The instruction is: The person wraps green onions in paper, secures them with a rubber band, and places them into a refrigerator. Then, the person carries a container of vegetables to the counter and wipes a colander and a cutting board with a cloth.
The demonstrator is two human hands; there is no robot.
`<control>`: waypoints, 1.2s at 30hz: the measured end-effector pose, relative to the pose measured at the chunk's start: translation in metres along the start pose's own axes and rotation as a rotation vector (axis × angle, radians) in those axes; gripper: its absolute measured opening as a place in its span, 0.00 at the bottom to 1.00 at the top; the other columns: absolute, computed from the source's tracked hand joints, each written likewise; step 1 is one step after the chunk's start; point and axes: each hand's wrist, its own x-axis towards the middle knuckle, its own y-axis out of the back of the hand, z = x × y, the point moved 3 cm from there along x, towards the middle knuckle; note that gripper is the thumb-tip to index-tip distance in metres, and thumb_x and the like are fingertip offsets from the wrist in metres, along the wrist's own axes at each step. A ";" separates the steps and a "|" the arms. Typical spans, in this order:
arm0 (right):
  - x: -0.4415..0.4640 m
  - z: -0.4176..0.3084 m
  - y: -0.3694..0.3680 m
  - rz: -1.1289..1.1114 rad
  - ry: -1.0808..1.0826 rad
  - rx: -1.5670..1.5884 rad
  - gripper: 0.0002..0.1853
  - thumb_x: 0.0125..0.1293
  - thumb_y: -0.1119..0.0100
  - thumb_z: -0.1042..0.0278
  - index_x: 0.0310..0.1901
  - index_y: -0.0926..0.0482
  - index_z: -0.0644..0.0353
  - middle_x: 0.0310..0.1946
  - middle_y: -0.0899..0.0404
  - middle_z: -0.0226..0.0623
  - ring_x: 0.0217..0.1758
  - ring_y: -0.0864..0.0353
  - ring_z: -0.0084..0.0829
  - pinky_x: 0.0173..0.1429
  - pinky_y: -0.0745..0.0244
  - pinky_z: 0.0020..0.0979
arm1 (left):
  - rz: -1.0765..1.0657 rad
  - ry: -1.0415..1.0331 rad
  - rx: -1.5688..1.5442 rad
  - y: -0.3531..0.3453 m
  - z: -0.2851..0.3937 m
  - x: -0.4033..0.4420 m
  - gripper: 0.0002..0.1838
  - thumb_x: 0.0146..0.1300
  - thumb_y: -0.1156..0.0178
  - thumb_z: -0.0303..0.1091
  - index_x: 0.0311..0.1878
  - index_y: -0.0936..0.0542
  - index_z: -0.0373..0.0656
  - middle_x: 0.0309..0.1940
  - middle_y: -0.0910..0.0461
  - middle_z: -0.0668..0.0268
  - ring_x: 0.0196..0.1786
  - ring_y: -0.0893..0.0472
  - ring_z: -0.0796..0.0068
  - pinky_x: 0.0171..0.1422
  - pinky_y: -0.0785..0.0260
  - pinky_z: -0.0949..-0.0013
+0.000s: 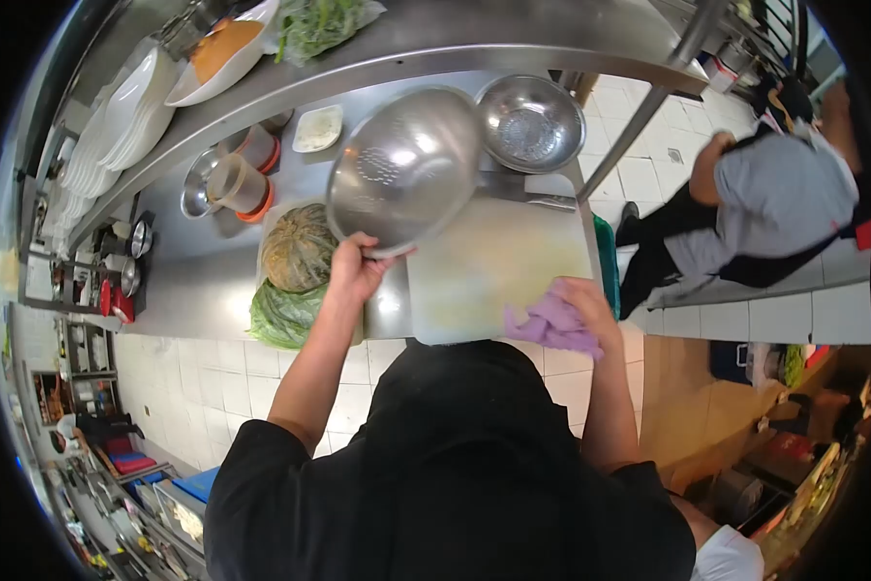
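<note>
My left hand (360, 268) grips the rim of a large metal colander (406, 169), which is tilted up over the counter and the far left corner of a white cutting board (498, 257). A purple cloth (553, 324) is bunched in my right hand (588, 308) at the board's near right edge. Left of the colander sits a green and brown pumpkin (300, 249), with a leafy green cabbage (288, 315) just nearer to me. A second metal bowl (530, 124) with a perforated bottom lies beyond the board.
A steel shelf (435, 48) crosses above the counter's far side, bearing stacked white plates (130, 107) and greens. Containers with orange bases (240, 186) and a small white dish (317, 129) stand at the back. A knife (551, 202) lies behind the board. Another person (784, 194) stands at right.
</note>
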 end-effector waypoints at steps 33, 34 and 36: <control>0.145 0.009 -0.016 0.442 0.258 -1.368 0.27 0.75 0.42 0.53 0.70 0.28 0.59 0.56 0.19 0.48 0.57 0.18 0.45 0.56 0.23 0.45 | -0.291 0.427 0.141 0.022 -0.068 -0.011 0.21 0.74 0.37 0.48 0.61 0.24 0.45 0.40 0.14 0.63 0.42 0.15 0.73 0.44 0.22 0.67; 0.155 0.010 -0.001 0.447 0.192 -1.584 0.29 0.73 0.40 0.53 0.70 0.29 0.59 0.59 0.20 0.48 0.61 0.20 0.49 0.60 0.26 0.49 | -0.155 0.193 0.262 0.019 -0.040 -0.024 0.21 0.72 0.35 0.44 0.61 0.24 0.42 0.41 0.15 0.63 0.43 0.15 0.73 0.45 0.22 0.67; 0.175 0.019 0.022 0.420 0.164 -1.796 0.31 0.71 0.39 0.53 0.71 0.29 0.59 0.63 0.22 0.49 0.65 0.22 0.52 0.64 0.29 0.54 | 0.040 -0.402 0.538 0.027 0.024 -0.050 0.23 0.70 0.33 0.45 0.61 0.23 0.43 0.43 0.16 0.67 0.42 0.17 0.77 0.44 0.23 0.68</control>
